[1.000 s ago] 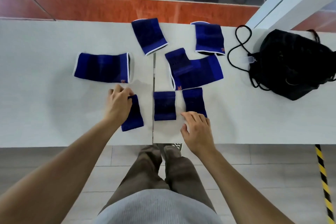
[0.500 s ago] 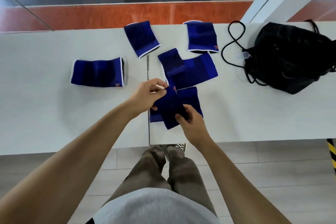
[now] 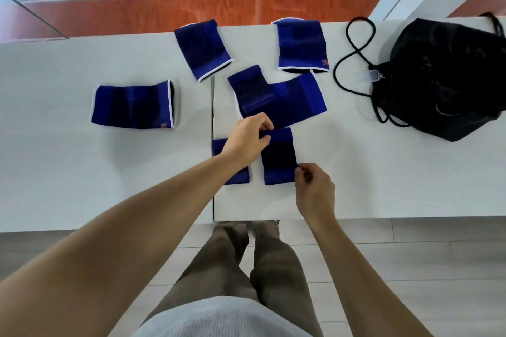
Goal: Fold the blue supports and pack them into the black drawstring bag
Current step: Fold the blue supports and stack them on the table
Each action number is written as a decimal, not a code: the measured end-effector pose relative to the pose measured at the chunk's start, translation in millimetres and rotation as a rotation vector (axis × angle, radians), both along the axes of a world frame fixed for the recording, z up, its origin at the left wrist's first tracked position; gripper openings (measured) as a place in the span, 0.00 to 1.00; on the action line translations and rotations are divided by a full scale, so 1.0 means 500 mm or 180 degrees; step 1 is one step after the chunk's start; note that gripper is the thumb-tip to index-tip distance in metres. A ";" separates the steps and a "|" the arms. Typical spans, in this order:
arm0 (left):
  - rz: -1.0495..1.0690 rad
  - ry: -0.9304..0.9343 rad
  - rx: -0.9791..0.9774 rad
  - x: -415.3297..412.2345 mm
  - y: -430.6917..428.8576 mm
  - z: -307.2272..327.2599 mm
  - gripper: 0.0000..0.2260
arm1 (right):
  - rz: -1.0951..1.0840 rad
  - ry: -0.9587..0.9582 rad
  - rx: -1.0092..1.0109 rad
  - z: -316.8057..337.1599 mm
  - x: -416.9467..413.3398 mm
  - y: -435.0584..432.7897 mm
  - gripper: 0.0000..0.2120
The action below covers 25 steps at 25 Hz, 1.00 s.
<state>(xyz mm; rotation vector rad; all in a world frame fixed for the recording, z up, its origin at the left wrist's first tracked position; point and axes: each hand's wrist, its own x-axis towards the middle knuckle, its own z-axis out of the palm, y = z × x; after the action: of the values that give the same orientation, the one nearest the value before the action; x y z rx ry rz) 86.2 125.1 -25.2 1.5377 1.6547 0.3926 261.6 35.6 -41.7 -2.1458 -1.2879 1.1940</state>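
Your left hand [image 3: 246,139] pinches the folded blue support's [image 3: 279,156] far corner, your right hand [image 3: 315,189] pinches its near corner; black drawstring bag [image 3: 449,79] well apart.

Left hand [image 3: 246,139] and forearm hide much of the folded support [image 3: 232,175] near the surface's front edge. Black drawstring bag [image 3: 449,76] is cut off by the frame's right edge; its opening cannot be made out.

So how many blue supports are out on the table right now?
6, possibly more stacked: far left, back centre, back right, L-shaped middle one, one under the left forearm, one held by both hands.
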 end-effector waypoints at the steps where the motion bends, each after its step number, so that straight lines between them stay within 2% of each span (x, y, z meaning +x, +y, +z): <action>1: -0.0056 0.0084 0.0036 0.002 -0.001 -0.007 0.07 | 0.0019 -0.0037 0.0002 -0.006 0.002 0.001 0.11; 11: -0.0017 0.0637 0.0478 0.019 -0.019 -0.048 0.02 | 0.0042 -0.0086 0.0100 -0.018 -0.002 -0.001 0.05; 16: 0.0010 0.0989 0.0953 0.026 -0.020 -0.048 0.05 | 0.0017 -0.0504 -0.0148 -0.021 -0.006 0.003 0.07; 19: -0.0158 0.0845 0.1355 0.032 -0.075 -0.029 0.04 | -0.0037 -0.0739 -0.0257 -0.013 -0.012 0.007 0.10; 22: -0.1081 0.1068 0.0990 0.029 -0.177 -0.045 0.15 | -0.0106 -0.0747 -0.0203 -0.009 -0.026 0.000 0.13; 25: -0.1394 0.1419 0.0622 0.018 -0.248 -0.072 0.29 | -0.0133 -0.0529 -0.0192 -0.010 -0.035 -0.011 0.13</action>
<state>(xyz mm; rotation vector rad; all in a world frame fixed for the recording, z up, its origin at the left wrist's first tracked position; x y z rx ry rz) 95.3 1.0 -61.2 2.1947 1.5659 -0.0320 244.0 30.3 -46.5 -2.3463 -1.2817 1.0701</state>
